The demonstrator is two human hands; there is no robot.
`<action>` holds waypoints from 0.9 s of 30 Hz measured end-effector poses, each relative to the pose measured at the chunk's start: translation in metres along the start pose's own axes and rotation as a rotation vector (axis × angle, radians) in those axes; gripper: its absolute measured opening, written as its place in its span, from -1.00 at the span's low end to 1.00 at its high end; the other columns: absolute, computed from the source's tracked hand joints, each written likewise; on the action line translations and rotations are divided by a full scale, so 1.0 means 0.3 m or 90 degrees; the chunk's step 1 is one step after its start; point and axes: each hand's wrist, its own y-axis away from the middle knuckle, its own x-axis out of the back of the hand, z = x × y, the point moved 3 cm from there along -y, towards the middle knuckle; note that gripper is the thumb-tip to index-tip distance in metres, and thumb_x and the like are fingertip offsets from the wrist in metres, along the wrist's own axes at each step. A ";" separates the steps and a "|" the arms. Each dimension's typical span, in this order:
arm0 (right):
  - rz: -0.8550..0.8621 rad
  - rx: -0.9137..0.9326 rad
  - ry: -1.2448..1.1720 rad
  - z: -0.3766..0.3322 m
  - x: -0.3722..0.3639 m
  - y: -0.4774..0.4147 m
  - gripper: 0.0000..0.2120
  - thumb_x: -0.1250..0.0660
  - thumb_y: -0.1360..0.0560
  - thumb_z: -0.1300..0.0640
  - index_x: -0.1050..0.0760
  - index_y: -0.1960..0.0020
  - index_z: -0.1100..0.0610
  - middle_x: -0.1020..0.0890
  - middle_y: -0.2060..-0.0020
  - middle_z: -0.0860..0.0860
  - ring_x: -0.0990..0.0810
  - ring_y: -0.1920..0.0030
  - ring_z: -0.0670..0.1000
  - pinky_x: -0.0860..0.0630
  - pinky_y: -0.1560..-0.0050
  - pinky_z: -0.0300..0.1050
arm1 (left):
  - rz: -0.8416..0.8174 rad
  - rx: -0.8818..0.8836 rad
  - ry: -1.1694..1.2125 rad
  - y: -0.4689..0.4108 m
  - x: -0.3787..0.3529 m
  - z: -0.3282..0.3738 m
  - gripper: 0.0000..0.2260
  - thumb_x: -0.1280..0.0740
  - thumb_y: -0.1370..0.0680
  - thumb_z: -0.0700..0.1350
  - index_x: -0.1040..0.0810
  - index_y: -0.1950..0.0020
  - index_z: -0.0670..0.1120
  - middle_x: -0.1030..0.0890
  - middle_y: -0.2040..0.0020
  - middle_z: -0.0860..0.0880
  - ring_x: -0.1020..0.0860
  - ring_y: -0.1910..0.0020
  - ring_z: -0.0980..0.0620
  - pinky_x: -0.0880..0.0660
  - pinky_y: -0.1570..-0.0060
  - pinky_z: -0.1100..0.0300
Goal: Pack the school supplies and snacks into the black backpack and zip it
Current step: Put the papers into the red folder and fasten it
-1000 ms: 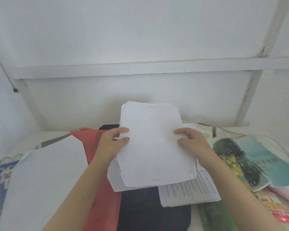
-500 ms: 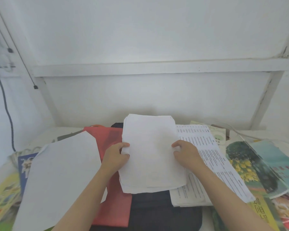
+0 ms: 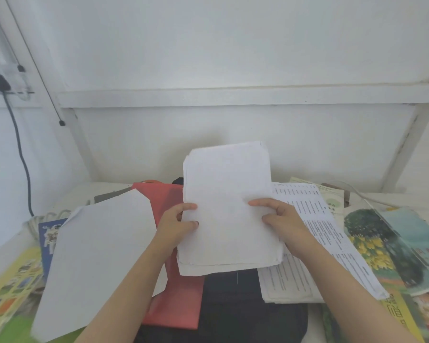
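Note:
I hold a thick stack of blank white paper (image 3: pixel 227 206) upright and tilted back above the black backpack (image 3: pixel 235 308). My left hand (image 3: pixel 177 225) grips the stack's left edge, thumb on the front. My right hand (image 3: pixel 279 220) grips its right edge the same way. The backpack lies flat at the table's near middle, mostly hidden under the stack, and I cannot tell whether it is unzipped. A red folder (image 3: pixel 176 290) lies partly on its left side. Printed sheets (image 3: pixel 315 233) lie right of the stack, under my right forearm.
A large white sheet (image 3: pixel 94 263) covers the left of the table over colourful books (image 3: pixel 13 285). Picture books and snack packets (image 3: pixel 391 248) crowd the right side. A white wall with a ledge stands right behind the table, and a black cable (image 3: pixel 20 154) hangs at left.
The stack has been squared up and raised more upright, and both hands have slid down to its sides. The printed sheets beneath it now lie uncovered on the right.

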 end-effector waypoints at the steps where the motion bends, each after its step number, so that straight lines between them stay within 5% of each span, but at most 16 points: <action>1: -0.003 0.013 -0.013 -0.013 -0.004 0.000 -0.50 -0.11 -0.41 0.45 -0.66 0.08 -0.04 -0.62 -0.07 -0.11 -0.56 -0.07 0.00 -0.47 0.10 -0.18 | 0.002 0.003 0.024 0.006 0.017 0.013 -0.70 -0.34 -0.45 -0.37 -0.57 -0.07 -0.04 -0.59 -0.06 0.01 -0.57 0.04 0.08 -0.50 0.15 0.27; 8: -0.100 0.050 -0.013 -0.103 -0.133 -0.023 -0.58 -0.16 -0.45 0.42 -0.65 0.04 0.00 -0.62 -0.06 -0.15 -0.59 -0.02 -0.05 -0.53 0.13 -0.24 | 0.094 -0.020 0.065 0.084 0.213 0.097 -0.73 -0.31 -0.47 -0.37 -0.62 -0.01 -0.03 -0.64 0.05 0.03 -0.60 0.10 0.02 -0.55 0.12 0.22; 14: -0.216 0.071 0.100 -0.107 -0.372 -0.046 -0.67 -0.21 -0.47 0.38 -0.59 0.01 0.01 -0.54 -0.10 -0.09 -0.54 -0.10 -0.01 -0.53 -0.05 -0.20 | 0.230 0.001 -0.018 0.168 0.420 0.016 -0.70 -0.32 -0.47 -0.33 -0.61 0.05 0.09 -0.59 0.01 -0.01 -0.57 0.08 -0.04 -0.54 0.12 0.14; 20: -0.303 0.170 0.363 -0.070 -0.594 -0.038 -0.66 -0.22 -0.46 0.27 -0.55 -0.08 -0.10 -0.51 -0.21 -0.11 -0.46 -0.17 -0.08 -0.39 -0.12 -0.26 | 0.316 0.069 -0.194 0.259 0.583 -0.110 -0.71 -0.41 -0.38 -0.20 -0.56 0.16 0.24 -0.57 -0.03 -0.01 -0.51 0.01 -0.05 -0.48 -0.10 -0.04; 24: -0.313 0.203 0.522 -0.056 -0.684 -0.013 -0.61 -0.15 -0.48 0.25 -0.51 -0.21 -0.07 -0.50 -0.25 -0.12 -0.43 -0.23 -0.04 -0.40 -0.16 -0.17 | 0.338 0.136 -0.281 0.294 0.625 -0.179 -0.75 -0.42 -0.35 -0.08 -0.52 0.14 0.28 -0.55 -0.02 0.02 -0.50 -0.03 -0.01 -0.44 -0.11 0.05; 27: -0.306 0.190 0.539 -0.025 -0.726 -0.001 -0.59 -0.14 -0.48 0.28 -0.49 -0.24 0.00 -0.49 -0.26 -0.06 -0.41 -0.26 0.00 -0.38 -0.19 -0.16 | 0.332 0.156 -0.315 0.296 0.626 -0.212 -0.74 -0.40 -0.41 -0.18 -0.57 0.02 0.17 -0.50 -0.01 0.03 -0.44 0.01 0.04 -0.36 0.01 0.16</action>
